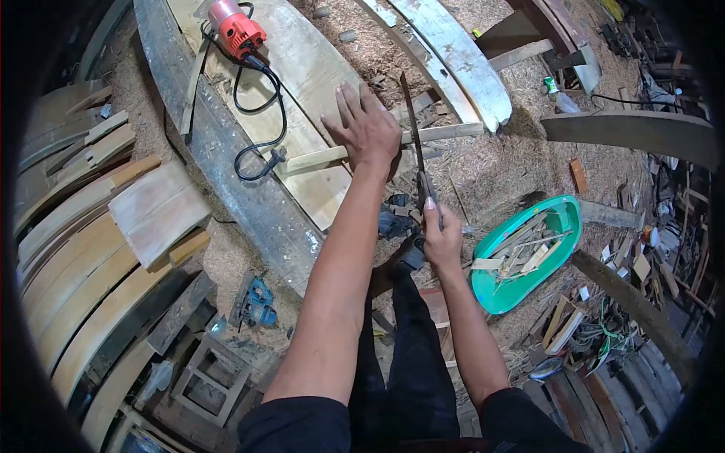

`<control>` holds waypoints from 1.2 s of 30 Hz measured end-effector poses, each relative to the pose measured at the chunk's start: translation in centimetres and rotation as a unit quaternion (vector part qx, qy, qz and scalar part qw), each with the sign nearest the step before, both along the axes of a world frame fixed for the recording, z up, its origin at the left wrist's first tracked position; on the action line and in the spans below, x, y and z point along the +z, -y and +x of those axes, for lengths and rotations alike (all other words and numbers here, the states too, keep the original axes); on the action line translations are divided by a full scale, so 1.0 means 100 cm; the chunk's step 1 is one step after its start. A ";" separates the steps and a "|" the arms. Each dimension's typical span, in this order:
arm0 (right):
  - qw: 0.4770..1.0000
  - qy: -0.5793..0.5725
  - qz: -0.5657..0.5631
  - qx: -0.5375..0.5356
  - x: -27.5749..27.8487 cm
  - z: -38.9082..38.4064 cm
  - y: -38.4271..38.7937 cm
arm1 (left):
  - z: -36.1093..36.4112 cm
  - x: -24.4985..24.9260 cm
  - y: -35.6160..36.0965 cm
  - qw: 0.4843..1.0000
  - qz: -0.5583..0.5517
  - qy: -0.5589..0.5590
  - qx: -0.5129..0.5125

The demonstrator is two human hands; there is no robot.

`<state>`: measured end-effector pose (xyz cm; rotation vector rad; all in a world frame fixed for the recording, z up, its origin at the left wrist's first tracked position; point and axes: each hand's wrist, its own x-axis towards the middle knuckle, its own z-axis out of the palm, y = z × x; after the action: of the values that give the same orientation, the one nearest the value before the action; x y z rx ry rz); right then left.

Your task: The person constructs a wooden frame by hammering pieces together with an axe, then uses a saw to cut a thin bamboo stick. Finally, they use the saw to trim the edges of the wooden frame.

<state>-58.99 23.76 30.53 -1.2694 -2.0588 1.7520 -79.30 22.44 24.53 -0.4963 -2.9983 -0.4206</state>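
My left hand (368, 130) presses down on a thin wooden strip (453, 131), its fingers spread over the edge of a pale board (302, 57). The strip lies across the board and sticks out to the right past its edge. In my right hand (442, 235) is the handle of a handsaw, with the fingers wrapped round it. The saw's dark narrow blade (413, 124) points away from me and crosses the strip just right of my left hand.
A red power tool (240, 32) with a black cord rests on the boards. A green tub (497, 298) of wood scraps stands at the right. On the shavings-covered floor lie a blue power tool (260, 303) and curved planks (634, 130). Stacked curved timbers (98, 279) fill the left.
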 end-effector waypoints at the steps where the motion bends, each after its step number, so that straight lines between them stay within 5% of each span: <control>1: 1.000 0.001 0.005 -0.007 0.000 0.000 0.004 | -0.001 0.000 0.002 1.000 0.010 0.002 -0.001; 18: 0.999 -0.008 0.037 -0.033 -0.015 0.001 0.034 | -0.006 -0.007 0.033 0.998 0.026 -0.014 -0.051; 21: 0.999 -0.018 0.025 -0.037 -0.014 0.002 0.030 | -0.004 -0.003 0.021 0.997 0.065 0.044 0.025; 29: 0.998 0.013 0.049 -0.046 -0.014 0.047 0.062 | -0.007 0.002 0.014 1.000 -0.009 0.010 0.016; 36: 0.998 0.001 0.019 -0.067 -0.009 0.011 0.043 | -0.006 -0.003 0.012 1.000 -0.013 -0.003 0.019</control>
<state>-57.87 19.48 29.68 -1.3636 -1.9499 1.6471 -79.88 21.28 24.21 -0.4409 -3.0064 -0.3771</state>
